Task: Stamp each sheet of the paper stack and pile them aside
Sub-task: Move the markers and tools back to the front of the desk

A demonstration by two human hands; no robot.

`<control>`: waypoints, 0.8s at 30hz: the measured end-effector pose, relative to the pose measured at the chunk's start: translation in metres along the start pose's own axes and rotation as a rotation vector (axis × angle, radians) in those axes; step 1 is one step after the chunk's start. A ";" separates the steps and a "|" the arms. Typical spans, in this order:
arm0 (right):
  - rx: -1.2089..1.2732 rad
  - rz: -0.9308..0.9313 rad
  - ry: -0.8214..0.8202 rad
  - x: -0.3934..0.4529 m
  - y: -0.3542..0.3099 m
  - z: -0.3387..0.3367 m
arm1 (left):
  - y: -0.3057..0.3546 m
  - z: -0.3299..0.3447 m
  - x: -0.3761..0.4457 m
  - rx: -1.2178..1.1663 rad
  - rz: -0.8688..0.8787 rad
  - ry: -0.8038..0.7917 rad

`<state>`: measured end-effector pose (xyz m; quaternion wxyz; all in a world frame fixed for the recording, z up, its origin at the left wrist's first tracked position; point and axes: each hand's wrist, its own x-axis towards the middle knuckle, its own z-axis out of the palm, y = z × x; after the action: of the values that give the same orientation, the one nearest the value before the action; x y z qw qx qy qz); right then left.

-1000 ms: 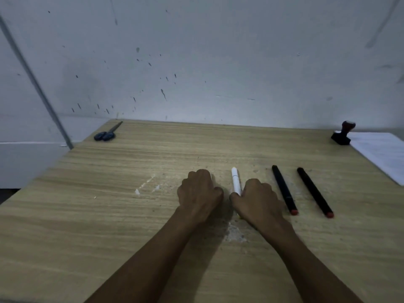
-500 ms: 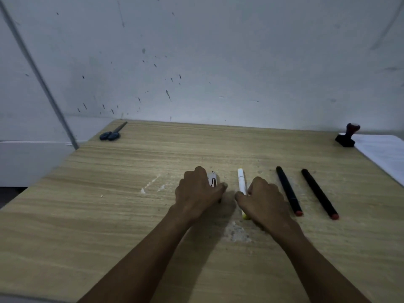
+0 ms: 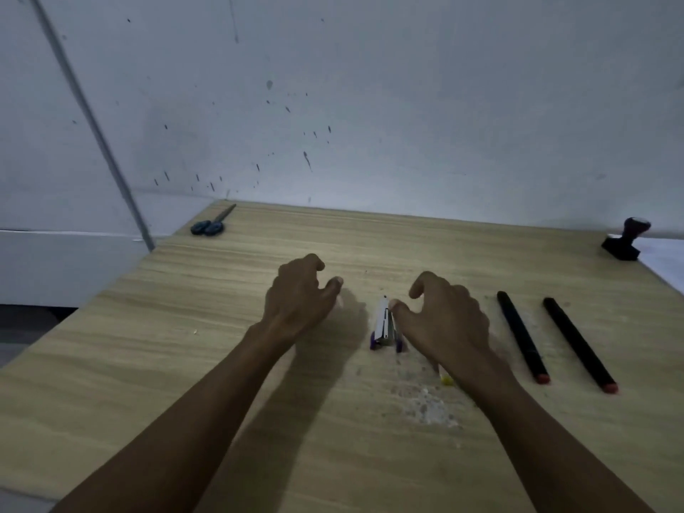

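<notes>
A black stamp [image 3: 624,241] with a knob handle stands at the table's far right, on the corner of the white paper stack [image 3: 666,261], which the frame's right edge cuts off. Both hands are far from them, near the table's middle. My left hand [image 3: 299,296] hovers with fingers loosely curled and holds nothing. My right hand [image 3: 446,314] is also loosely curled, its thumb tip next to a small white and purple stapler-like object [image 3: 383,327] lying between the hands. Only the yellow tip [image 3: 446,380] of a white marker shows under my right wrist.
Two black markers with red ends [image 3: 520,336] [image 3: 577,344] lie side by side right of my right hand. Blue-handled scissors [image 3: 211,224] rest at the wooden table's [image 3: 185,364] far left corner. A white wall stands behind the table.
Both fists have loosened and lifted off the table. My left hand has let go of the small white and purple object, which now lies between the hands. The white marker is now mostly hidden.
</notes>
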<state>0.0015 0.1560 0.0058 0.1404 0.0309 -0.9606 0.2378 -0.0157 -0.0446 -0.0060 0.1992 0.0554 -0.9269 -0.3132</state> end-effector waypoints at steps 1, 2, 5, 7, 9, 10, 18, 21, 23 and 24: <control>0.021 -0.031 -0.008 0.005 -0.007 0.004 | -0.007 -0.006 0.006 0.019 -0.001 0.008; 0.046 -0.060 -0.019 0.010 -0.015 0.010 | -0.017 -0.013 0.013 0.045 -0.009 0.013; 0.125 -0.132 -0.062 0.023 -0.036 0.025 | -0.047 -0.030 0.033 0.116 -0.061 0.024; 0.165 -0.179 -0.073 0.034 -0.051 0.036 | -0.070 -0.041 0.050 0.167 -0.108 0.045; 0.193 -0.218 -0.070 0.042 -0.065 0.043 | -0.091 -0.052 0.066 0.210 -0.134 0.063; 0.204 -0.232 -0.071 0.047 -0.071 0.048 | -0.101 -0.056 0.076 0.233 -0.141 0.076; 0.179 -0.276 -0.118 0.092 -0.111 0.088 | -0.161 -0.067 0.157 0.403 -0.188 0.103; 0.172 -0.287 -0.123 0.104 -0.116 0.099 | -0.178 -0.062 0.178 0.388 -0.213 0.028; 0.167 -0.299 -0.130 0.110 -0.117 0.105 | -0.190 -0.057 0.188 0.382 -0.229 -0.010; 0.165 -0.301 -0.137 0.112 -0.118 0.106 | -0.194 -0.056 0.191 0.393 -0.230 -0.016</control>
<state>-0.1177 0.0032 0.0004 0.1058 0.2018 -0.9297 0.2894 -0.1719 -0.2739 -0.0189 0.1399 0.1961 -0.9593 -0.1476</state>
